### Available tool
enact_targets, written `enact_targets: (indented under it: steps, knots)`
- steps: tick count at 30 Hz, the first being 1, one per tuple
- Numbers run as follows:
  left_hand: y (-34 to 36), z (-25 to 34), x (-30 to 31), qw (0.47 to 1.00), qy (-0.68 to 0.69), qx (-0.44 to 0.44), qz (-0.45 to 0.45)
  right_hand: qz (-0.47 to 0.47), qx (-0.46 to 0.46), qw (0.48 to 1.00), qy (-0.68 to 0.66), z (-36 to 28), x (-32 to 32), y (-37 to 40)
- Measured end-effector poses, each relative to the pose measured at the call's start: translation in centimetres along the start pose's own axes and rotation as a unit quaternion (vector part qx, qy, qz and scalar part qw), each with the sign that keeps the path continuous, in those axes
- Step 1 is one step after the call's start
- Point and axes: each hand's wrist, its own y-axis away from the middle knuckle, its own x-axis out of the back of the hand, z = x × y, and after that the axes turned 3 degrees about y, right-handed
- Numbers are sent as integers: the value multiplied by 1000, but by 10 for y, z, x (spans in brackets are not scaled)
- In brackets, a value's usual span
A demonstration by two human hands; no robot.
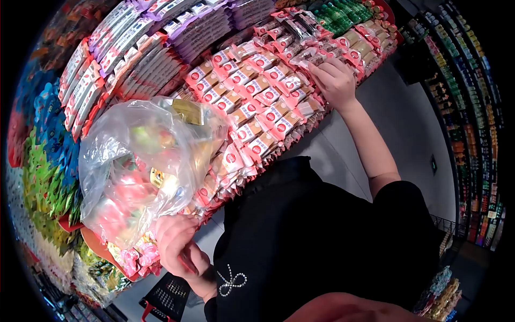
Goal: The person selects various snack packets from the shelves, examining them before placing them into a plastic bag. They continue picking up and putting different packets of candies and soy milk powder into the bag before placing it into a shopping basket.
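At the lower left, my left hand [179,249] is closed on the edge of a clear plastic bag [155,145]. Several wrapped snacks [131,188], pink, yellow and green, show blurred through the film. The bag rests against rows of small white-and-brown snack packets with red ends [257,102]. My right hand [335,80] reaches over the far side of the display, fingertips pinched on a small wrapped snack [306,56] with a pink end. The fingers partly cover this packet.
Stacked purple-and-white packets [198,32] rise behind. Green-wrapped sweets [340,16] lie at the top, blue and green packets [51,134] at the left. A black basket [163,295] with red trim stands below my left hand. Stocked shelves [472,118] line the right beyond a grey floor [405,118].
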Motion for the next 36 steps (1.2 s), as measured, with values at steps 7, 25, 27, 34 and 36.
enact_targets:
  steps: [7, 25, 27, 34, 36]
  knots:
    - [-1, -10, 3, 997, 68, 9, 17, -31, -98, 993, -62, -4, 11, 0]
    - [-27, -14, -35, 896, 348, 225, -162, -248, -13, 688, -682, -151, 65, -56]
    - [-18, -15, -34, 911, 311, 208, -172, -267, -25, 676, -687, -153, 64, -48]
    - [-7, -5, -31, 935, 212, 205, -197, -255, -13, 689, -679, -131, 74, -45]
    - [-2, -1, -30, 945, 209, 224, -111, -198, -77, 670, -711, -121, 79, -47]
